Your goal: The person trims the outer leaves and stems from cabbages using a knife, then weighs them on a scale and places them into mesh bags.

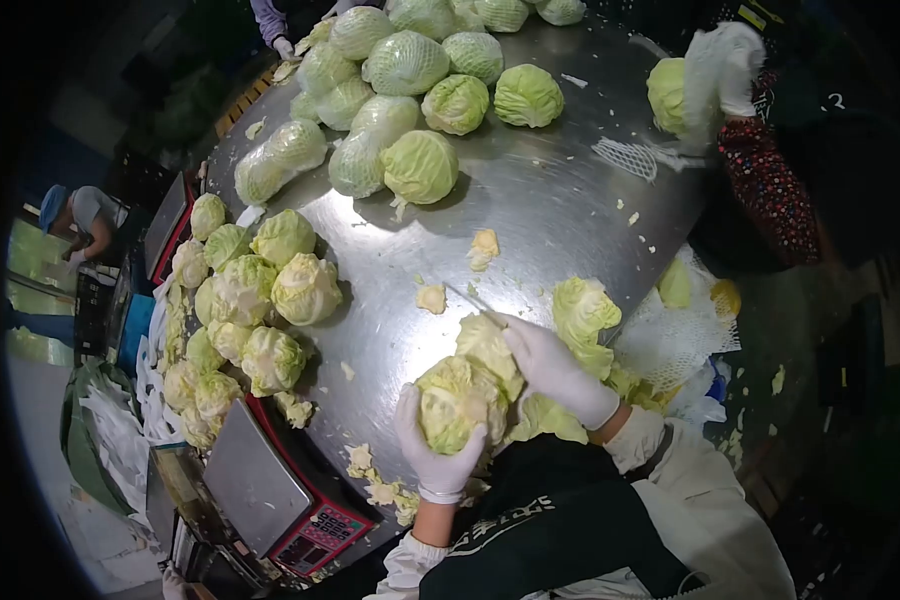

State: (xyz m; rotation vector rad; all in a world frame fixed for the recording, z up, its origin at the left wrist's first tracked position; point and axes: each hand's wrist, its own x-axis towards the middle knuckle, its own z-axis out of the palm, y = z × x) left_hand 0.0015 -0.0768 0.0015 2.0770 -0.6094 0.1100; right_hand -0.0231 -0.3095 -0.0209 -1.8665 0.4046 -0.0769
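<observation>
My left hand (438,445), in a white glove, cups a trimmed cabbage head (452,405) from below and the side, close to the table's near edge. My right hand (555,370), also gloved, is closed around a knife, with its thin blade (466,298) pointing away to the upper left; the handle is hidden. Beside the cabbage, a loose outer leaf (492,352) lies against my right fingers. More peeled leaves (582,310) lie just right of that hand. Cut stem pieces (431,298) rest on the metal table (380,290) beyond the blade.
Trimmed cabbages (245,290) are piled at left beside a red digital scale (270,490). Net-wrapped cabbages (405,65) fill the far side. At right, a co-worker's gloved hand (738,70) handles a cabbage (667,95) with netting. Leaves and netting (680,340) hang past the right edge.
</observation>
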